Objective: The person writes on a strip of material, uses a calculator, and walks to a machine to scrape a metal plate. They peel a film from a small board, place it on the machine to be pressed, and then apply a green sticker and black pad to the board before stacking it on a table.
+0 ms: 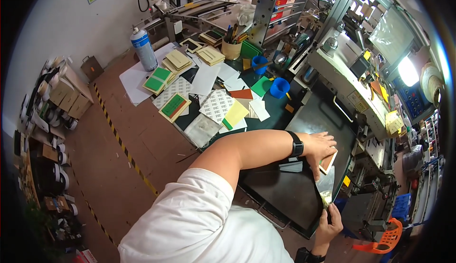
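Observation:
My left hand (319,148), a black band at its wrist, lies spread over a small brown pad with pale edges (327,162). Part of the pad is hidden under the fingers. The thumb points down along the pad's near side. My right hand (329,222) pinches the narrow, yellowish end of a flat, pale tool that looks like a scraper (325,181). Its wide end reaches up to the pad's near edge. Both hands are at the right side of a dark flat plate (289,194). Left of them, small grey flat pieces (290,167) rest on the plate.
Paper sheets, a patterned sheet (216,105) and green-and-cream pads (174,107) cover the table's left part. A spray can (144,49), blue tape rolls (280,87) and a pen holder (231,50) stand farther back. A machine (349,85) borders the right; an orange chair (387,237) stands lower right.

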A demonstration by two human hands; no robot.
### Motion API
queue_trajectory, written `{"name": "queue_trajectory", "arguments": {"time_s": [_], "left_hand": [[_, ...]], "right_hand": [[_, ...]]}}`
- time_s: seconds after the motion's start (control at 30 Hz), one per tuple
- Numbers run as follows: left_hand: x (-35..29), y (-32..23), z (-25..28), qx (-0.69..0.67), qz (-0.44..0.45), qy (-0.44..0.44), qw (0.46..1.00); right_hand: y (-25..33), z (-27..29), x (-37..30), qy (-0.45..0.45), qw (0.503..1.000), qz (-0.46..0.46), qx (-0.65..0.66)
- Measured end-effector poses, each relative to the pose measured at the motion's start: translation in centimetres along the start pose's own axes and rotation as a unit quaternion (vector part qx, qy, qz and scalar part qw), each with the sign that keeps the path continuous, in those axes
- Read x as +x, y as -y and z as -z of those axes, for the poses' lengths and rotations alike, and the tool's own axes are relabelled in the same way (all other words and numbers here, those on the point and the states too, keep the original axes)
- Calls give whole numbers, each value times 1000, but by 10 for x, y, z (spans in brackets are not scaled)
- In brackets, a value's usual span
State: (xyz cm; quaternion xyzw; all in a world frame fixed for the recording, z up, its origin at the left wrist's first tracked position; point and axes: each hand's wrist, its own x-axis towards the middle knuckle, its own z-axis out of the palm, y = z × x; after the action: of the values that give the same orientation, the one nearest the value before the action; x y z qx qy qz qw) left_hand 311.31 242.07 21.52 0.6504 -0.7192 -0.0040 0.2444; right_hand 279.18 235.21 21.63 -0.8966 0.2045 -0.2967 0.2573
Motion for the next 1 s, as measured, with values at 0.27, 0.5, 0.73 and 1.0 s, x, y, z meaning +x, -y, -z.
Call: {"name": "queue_trajectory", "arguments": {"time_s": [0.27,0.5,0.73,1.0], "left_hand": [[22,0,27,-75,6,106,991],[27,3,23,-76,34,111,990],[7,1,22,-127,11,3,992],[-10,4,39,-210,74,22,975]], "right_hand": [[42,34,53,60,996,33,-55],[36,37,54,53,995,62,-65],[-25,59,-8,-82,992,-24,-89],[-23,54,-80,-97,979,-136,-114]]}}
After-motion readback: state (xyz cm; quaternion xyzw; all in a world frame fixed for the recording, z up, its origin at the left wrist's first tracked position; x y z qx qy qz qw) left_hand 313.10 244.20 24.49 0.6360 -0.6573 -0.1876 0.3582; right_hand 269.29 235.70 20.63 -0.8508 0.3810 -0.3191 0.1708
